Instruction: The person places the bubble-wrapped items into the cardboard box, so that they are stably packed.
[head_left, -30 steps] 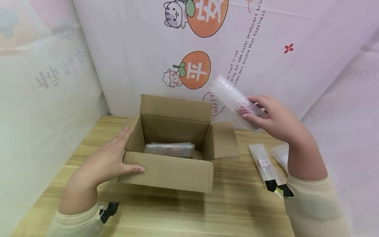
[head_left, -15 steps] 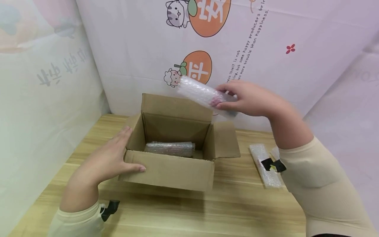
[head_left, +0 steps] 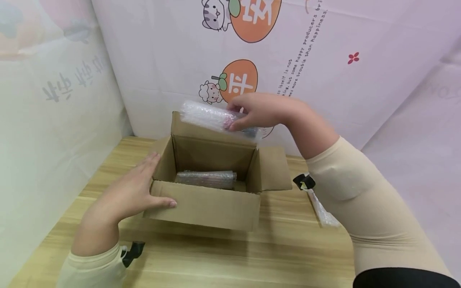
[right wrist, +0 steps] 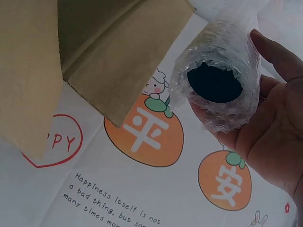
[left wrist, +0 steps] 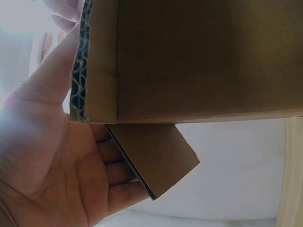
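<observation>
Bubble-wrapped roll (head_left: pixel 201 115) gripped, the right hand (head_left: pixel 260 110) I'm watching has come to the frame's upper middle, nearer the open box (head_left: pixel 209 206); the left hand (head_left: pixel 131 195) rests against it, fingers straight.

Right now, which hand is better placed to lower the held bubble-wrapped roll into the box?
Probably your right hand: it grips the bubble-wrapped roll near the back flap of the box. Your left hand rests against its left side, thumb on the front flap.
</observation>
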Tool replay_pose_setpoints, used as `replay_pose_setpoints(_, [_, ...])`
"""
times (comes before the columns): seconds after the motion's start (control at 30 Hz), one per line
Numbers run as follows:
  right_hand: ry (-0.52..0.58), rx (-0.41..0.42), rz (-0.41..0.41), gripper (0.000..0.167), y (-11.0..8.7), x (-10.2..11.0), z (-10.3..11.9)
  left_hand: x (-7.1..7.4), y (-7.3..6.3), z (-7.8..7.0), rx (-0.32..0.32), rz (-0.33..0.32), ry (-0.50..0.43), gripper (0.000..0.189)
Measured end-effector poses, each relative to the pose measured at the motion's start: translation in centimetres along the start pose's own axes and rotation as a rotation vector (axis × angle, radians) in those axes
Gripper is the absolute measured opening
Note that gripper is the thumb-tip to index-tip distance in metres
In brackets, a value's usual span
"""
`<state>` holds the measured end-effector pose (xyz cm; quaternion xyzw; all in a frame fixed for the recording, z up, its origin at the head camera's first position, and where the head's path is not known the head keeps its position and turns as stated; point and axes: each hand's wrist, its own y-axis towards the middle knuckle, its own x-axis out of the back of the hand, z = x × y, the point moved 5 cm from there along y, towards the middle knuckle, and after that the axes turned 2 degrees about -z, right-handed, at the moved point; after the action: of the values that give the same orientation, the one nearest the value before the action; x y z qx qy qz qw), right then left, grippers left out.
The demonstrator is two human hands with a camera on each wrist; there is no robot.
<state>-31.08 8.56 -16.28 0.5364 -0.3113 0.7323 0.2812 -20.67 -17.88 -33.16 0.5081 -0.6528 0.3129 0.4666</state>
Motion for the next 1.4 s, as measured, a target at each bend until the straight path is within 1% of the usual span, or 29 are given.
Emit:
replay_pose_setpoints(0.23, [-0.050,-0.037,0.113,0.035,2.5,-1.3,0.5,0.1,0.1,0.1,-0.004,-0.001,0.007,0.136])
replay_pose_setpoints(0.37, [-0.061,-0.061,0.148,0.032,3.8,-2.1,0.8,0.2,0.1,0.2,-0.008,-0.004,0.003,0.136])
replay_pose_setpoints(0.57, [-0.084,-0.088,0.213,0.036,5.3,-3.5,1.5,0.2,0.1,0.3,-0.006,-0.004,0.006,0.136])
replay_pose_setpoints(0.73, [-0.129,-0.119,0.275,0.037,6.1,-5.1,1.6,0.2,0.2,0.3,-0.008,-0.003,0.011,0.136])
replay_pose_setpoints(0.97, [-0.112,-0.099,0.287,0.034,6.9,-7.0,1.8,0.3,0.2,0.3,-0.011,-0.006,0.010,0.137])
replay_pose_setpoints(1.17, [-0.116,-0.067,0.322,0.035,7.2,-8.4,2.1,0.3,0.2,0.2,-0.011,-0.002,0.016,0.136])
replay_pose_setpoints(1.4, [-0.133,-0.085,0.391,0.032,7.0,-10.1,2.5,0.4,0.0,0.1,-0.008,-0.004,0.010,0.137])
